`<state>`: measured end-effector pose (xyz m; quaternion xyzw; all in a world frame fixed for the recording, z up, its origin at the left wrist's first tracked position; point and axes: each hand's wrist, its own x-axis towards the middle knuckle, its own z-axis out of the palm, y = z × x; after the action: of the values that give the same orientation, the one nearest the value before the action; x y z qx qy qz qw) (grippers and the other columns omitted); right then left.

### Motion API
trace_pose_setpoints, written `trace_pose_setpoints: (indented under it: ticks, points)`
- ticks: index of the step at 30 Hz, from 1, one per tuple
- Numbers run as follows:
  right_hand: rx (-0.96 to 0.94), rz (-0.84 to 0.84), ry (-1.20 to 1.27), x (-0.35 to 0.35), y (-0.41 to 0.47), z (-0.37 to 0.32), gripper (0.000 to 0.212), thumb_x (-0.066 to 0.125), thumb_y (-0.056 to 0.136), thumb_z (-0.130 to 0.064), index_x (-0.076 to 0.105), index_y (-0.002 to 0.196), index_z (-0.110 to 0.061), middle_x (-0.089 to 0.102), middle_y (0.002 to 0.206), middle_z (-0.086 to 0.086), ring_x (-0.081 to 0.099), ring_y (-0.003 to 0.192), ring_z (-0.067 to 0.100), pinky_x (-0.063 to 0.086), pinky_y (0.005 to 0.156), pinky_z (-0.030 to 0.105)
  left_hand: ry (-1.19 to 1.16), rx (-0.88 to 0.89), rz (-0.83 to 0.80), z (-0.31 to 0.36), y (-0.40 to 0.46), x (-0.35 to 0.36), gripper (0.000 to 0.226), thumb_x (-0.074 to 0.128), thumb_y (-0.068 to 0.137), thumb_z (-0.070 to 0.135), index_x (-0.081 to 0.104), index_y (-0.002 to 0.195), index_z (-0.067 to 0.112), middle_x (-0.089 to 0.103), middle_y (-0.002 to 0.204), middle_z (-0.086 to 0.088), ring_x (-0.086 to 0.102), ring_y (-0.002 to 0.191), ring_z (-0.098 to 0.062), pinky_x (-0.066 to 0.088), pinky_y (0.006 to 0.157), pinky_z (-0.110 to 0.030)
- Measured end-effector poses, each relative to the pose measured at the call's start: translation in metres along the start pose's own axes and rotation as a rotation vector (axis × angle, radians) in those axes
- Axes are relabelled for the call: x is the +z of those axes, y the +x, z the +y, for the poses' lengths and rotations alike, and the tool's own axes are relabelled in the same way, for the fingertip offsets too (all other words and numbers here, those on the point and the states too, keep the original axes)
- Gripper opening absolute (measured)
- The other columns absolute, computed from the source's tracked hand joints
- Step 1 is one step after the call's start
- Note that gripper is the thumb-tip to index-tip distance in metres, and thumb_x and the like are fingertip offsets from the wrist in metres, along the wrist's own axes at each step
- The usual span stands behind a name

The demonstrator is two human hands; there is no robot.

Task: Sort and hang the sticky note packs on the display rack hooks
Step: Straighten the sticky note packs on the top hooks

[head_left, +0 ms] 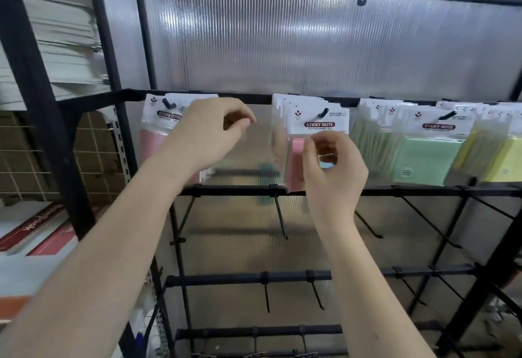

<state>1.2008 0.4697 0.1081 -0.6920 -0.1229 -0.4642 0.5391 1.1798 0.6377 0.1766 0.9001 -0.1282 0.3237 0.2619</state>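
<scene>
Closest in are the two forearms reaching up at the rack; the left hand point(209, 132) sits in front of the far-left pink pack point(158, 129), fingers curled with thumb and fingertip nearly meeting, and I can't tell if it's pinching anything; the right hand point(330, 165) is curled the same way right against the second pink pack point(308, 137), maybe pinching its clear wrapper, but motion blur makes that a guess. Behind them the packs hang along the top rail point(248, 97): two pink bunches, then green packs point(423, 148), then yellow packs point(497, 157) cut off at the right edge; the lower hooks point(281, 216) are bare.

What could go wrong, I reckon: if the hand tugs the wrapper sideways, the front pack slides off its short hook point(323, 112) and takes others with it; the hang hole could tear too.

Hard to see: the gap between the pink bunches is smeared, and the left hand hides most of that pack.
</scene>
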Motion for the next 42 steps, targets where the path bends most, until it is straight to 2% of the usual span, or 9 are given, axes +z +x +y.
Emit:
trace_pose_setpoints:
  ticks: [3, 7, 11, 15, 22, 27, 31, 35, 42]
  points:
    - [-0.012, -0.039, 0.015, 0.014, -0.008, -0.004, 0.004, 0.063, 0.089, -0.016, 0.066, 0.086, -0.014, 0.066, 0.079, -0.003, 0.061, 0.075, 0.014, 0.049, 0.071, 0.024, -0.034, 0.103, 0.066, -0.008, -0.027, -0.011, 0.015, 0.057, 0.092, 0.016, 0.069, 0.099, 0.024, 0.065, 0.089, 0.015, 0.060, 0.089, -0.004, 0.047, 0.084, -0.020]
    - [-0.078, -0.043, -0.005, 0.031, -0.017, -0.008, 0.008, 0.060, 0.090, -0.018, 0.066, 0.087, -0.014, 0.063, 0.074, -0.004, 0.056, 0.066, 0.010, 0.044, 0.064, 0.016, 0.028, 0.203, 0.283, -0.030, -0.045, -0.026, 0.016, 0.058, 0.091, 0.011, 0.069, 0.103, 0.015, 0.063, 0.095, 0.013, 0.056, 0.087, -0.001, 0.044, 0.078, -0.006]
    - [-0.106, -0.047, -0.037, 0.047, -0.026, -0.020, 0.011, 0.061, 0.091, -0.017, 0.069, 0.094, -0.011, 0.061, 0.080, -0.011, 0.055, 0.072, 0.004, 0.041, 0.068, 0.007, -0.030, 0.105, 0.544, -0.054, -0.044, -0.043, 0.016, 0.055, 0.092, 0.015, 0.069, 0.100, 0.010, 0.064, 0.092, 0.007, 0.059, 0.082, -0.002, 0.047, 0.073, -0.010]
    - [0.049, -0.186, 0.033, 0.067, -0.029, -0.035, 0.021, 0.060, 0.093, -0.025, 0.069, 0.108, -0.013, 0.068, 0.093, -0.009, 0.060, 0.083, -0.001, 0.043, 0.077, 0.004, -0.122, -0.063, 0.592, -0.077, -0.021, -0.056, 0.014, 0.053, 0.091, 0.014, 0.065, 0.098, 0.014, 0.063, 0.093, 0.004, 0.057, 0.081, 0.002, 0.044, 0.076, -0.006]
    - [0.175, -0.341, 0.079, 0.092, -0.026, -0.047, 0.033, 0.060, 0.092, -0.032, 0.064, 0.120, -0.015, 0.056, 0.086, -0.026, 0.052, 0.074, -0.023, 0.038, 0.070, -0.004, -0.188, -0.388, 0.306, -0.089, 0.038, -0.068, 0.019, 0.053, 0.090, 0.017, 0.069, 0.100, 0.020, 0.065, 0.099, 0.007, 0.057, 0.095, -0.007, 0.045, 0.086, -0.021]
    - [0.194, -0.386, 0.116, 0.097, -0.022, -0.051, 0.029, 0.061, 0.091, -0.034, 0.067, 0.112, -0.015, 0.064, 0.087, -0.019, 0.056, 0.074, -0.017, 0.042, 0.069, 0.000, -0.120, -0.432, 0.118, -0.091, 0.070, -0.072, 0.014, 0.052, 0.089, 0.014, 0.064, 0.094, 0.021, 0.058, 0.089, 0.006, 0.052, 0.079, -0.008, 0.042, 0.065, -0.016]
    - [0.207, -0.468, 0.124, 0.100, -0.016, -0.049, 0.025, 0.062, 0.090, -0.037, 0.066, 0.107, -0.019, 0.068, 0.093, -0.013, 0.060, 0.081, -0.007, 0.047, 0.071, 0.005, 0.064, -0.483, -0.193, -0.100, 0.082, -0.067, 0.023, 0.060, 0.088, 0.030, 0.071, 0.105, 0.019, 0.066, 0.092, 0.001, 0.057, 0.076, -0.014, 0.048, 0.074, -0.028]
    - [0.237, -0.515, 0.153, 0.105, -0.005, -0.045, 0.021, 0.063, 0.089, -0.036, 0.066, 0.101, -0.018, 0.065, 0.086, -0.015, 0.061, 0.078, -0.003, 0.046, 0.067, 0.008, 0.003, -0.510, -0.296, -0.106, 0.086, -0.061, 0.025, 0.062, 0.088, 0.039, 0.068, 0.111, 0.031, 0.066, 0.111, 0.004, 0.061, 0.099, -0.017, 0.048, 0.094, -0.035]
    - [0.263, -0.549, 0.259, 0.113, 0.004, -0.044, 0.017, 0.069, 0.086, -0.028, 0.071, 0.098, -0.015, 0.069, 0.081, -0.009, 0.059, 0.070, 0.000, 0.051, 0.068, 0.016, 0.064, -0.485, -0.345, -0.108, 0.093, -0.055, 0.035, 0.053, 0.093, 0.043, 0.057, 0.124, 0.029, 0.054, 0.126, 0.002, 0.046, 0.098, -0.011, 0.032, 0.068, -0.022]
